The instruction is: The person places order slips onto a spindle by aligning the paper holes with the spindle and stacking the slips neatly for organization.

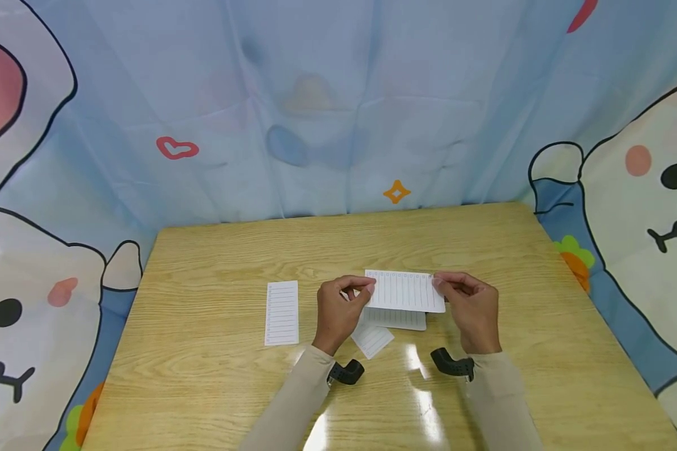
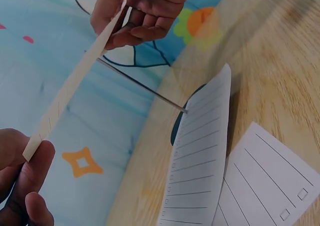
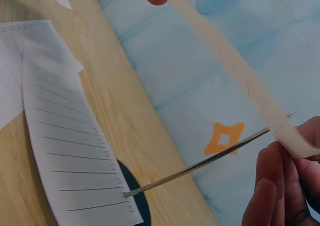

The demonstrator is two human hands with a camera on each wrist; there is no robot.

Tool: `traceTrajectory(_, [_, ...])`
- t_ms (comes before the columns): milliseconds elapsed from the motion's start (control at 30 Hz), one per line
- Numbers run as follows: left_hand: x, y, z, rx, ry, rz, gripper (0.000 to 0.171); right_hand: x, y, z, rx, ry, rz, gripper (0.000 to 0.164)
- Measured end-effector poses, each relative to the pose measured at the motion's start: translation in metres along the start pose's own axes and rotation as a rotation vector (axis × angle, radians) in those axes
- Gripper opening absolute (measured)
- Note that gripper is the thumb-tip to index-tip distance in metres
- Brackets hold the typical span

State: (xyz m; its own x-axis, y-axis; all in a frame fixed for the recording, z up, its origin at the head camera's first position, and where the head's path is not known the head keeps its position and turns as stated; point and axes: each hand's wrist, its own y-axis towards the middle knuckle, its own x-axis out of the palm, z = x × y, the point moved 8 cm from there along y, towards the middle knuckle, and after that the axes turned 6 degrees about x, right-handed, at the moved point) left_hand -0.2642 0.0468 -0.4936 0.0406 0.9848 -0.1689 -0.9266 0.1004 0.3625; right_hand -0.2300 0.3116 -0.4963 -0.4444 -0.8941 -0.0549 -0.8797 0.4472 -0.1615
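A lined white paper slip (image 1: 405, 290) is stretched between both hands above the table. My left hand (image 1: 338, 313) pinches its left end between thumb and fingers, and my right hand (image 1: 476, 313) pinches the right end. A thin metal spike (image 3: 200, 164) rises from a dark round base (image 2: 176, 130). Its tip shows just past the raised slip near the right fingers, seemingly through the paper. Lower down, another lined slip (image 2: 197, 156) sits on the spike close to the base, slightly curved. Partly under that lies a tilted slip (image 1: 373, 340) on the table.
A separate lined slip (image 1: 282, 313) lies flat on the wooden table (image 1: 214, 376), left of the hands. Black straps (image 1: 346, 373) circle the wrists. Behind the table's far edge hangs a blue patterned curtain (image 1: 327, 125).
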Motion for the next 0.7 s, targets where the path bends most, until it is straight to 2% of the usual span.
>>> traceTrajectory(300, [0.0, -0.002, -0.012, -0.034, 0.045, 0.011, 0.008, 0.004, 0.001, 0.014, -0.022, 0.041, -0.019, 0.022])
traceTrajectory(700, [0.0, -0.007, -0.028, -0.098, 0.102, 0.01, 0.008, 0.007, 0.004, 0.03, -0.005, -0.045, -0.025, 0.018])
